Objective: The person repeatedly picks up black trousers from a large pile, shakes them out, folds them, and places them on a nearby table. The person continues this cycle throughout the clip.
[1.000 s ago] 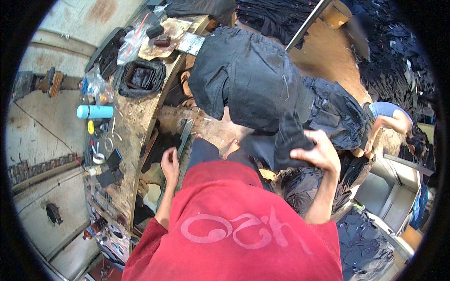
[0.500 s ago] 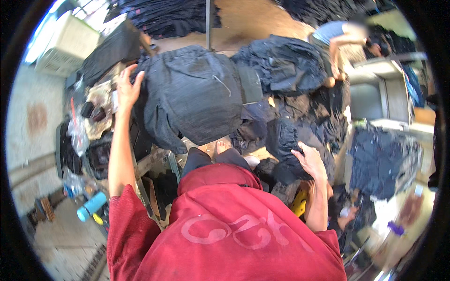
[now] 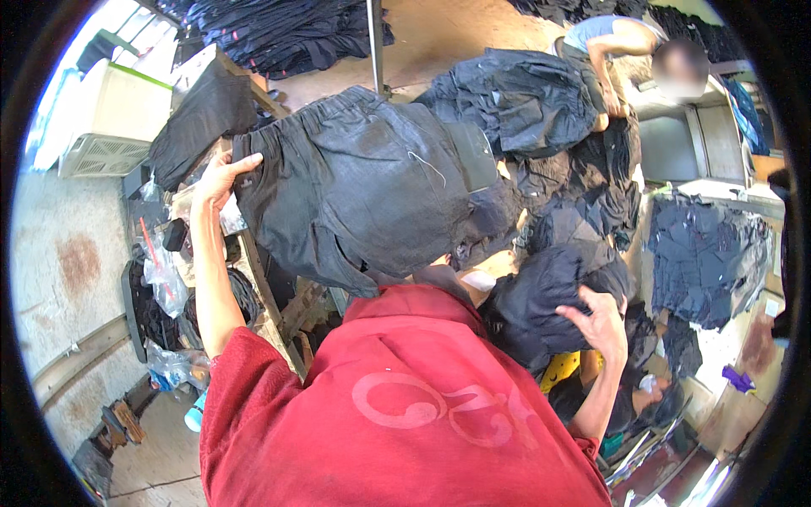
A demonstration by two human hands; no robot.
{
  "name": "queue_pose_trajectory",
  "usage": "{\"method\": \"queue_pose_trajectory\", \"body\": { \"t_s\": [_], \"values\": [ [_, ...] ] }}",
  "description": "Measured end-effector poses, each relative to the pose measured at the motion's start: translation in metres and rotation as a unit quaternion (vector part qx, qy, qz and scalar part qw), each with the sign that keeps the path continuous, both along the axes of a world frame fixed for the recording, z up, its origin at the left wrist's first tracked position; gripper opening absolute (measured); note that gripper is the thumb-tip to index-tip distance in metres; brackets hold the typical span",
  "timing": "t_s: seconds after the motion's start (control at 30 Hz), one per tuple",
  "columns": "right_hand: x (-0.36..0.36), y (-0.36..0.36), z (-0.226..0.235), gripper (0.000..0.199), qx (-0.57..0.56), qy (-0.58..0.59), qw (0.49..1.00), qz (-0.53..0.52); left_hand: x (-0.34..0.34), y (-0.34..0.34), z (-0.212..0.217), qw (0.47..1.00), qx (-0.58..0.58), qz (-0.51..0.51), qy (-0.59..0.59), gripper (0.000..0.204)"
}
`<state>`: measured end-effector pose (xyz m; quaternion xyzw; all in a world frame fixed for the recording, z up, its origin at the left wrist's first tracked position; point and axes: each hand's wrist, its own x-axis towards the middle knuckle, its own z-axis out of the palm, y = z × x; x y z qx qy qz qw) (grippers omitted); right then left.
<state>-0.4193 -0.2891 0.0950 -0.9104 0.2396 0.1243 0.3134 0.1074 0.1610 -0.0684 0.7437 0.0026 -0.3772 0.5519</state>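
A large black garment (image 3: 372,186) with an elastic waistband is spread out in front of me, above my red shirt. My left hand (image 3: 221,176) is raised and grips its left edge near the waistband. My right hand (image 3: 598,323) is lower on the right, its fingers curled over a bunched dark cloth bundle (image 3: 541,296). Below that bundle a bit of something yellow (image 3: 559,368) shows.
A wooden workbench (image 3: 262,296) on the left carries plastic bags and small tools. Heaps of dark clothes (image 3: 524,101) lie behind and on the right. Another person (image 3: 621,51) in a blue top bends over a pile at the top right. A metal pole (image 3: 376,42) stands behind the garment.
My left hand has gone from low beside the bench up to the garment's left edge, and the garment is now spread wider. My right hand has stayed on the dark bundle.
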Motion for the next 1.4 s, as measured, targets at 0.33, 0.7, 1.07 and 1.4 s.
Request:
{"method": "queue_pose_trajectory", "body": {
  "t_s": [0.33,0.7,1.07,1.4],
  "values": [
    [0.106,0.061,0.017,0.017,-0.114,-0.130,0.862,0.477,-0.226,-0.062,0.124,0.982,-0.027,-0.108,-0.155,0.037],
    [0.175,0.105,-0.072,0.006,-0.176,-0.446,0.756,0.445,-0.324,-0.074,0.131,0.944,-0.274,0.172,0.062,0.044],
    [0.158,0.094,-0.079,0.007,-0.171,-0.434,0.774,0.428,-0.333,-0.095,0.119,0.928,-0.323,0.183,0.040,0.049],
    [0.131,0.100,-0.088,0.006,-0.210,-0.433,0.791,0.378,-0.329,-0.081,0.119,0.947,-0.240,0.210,0.035,0.038]
  ]
}}
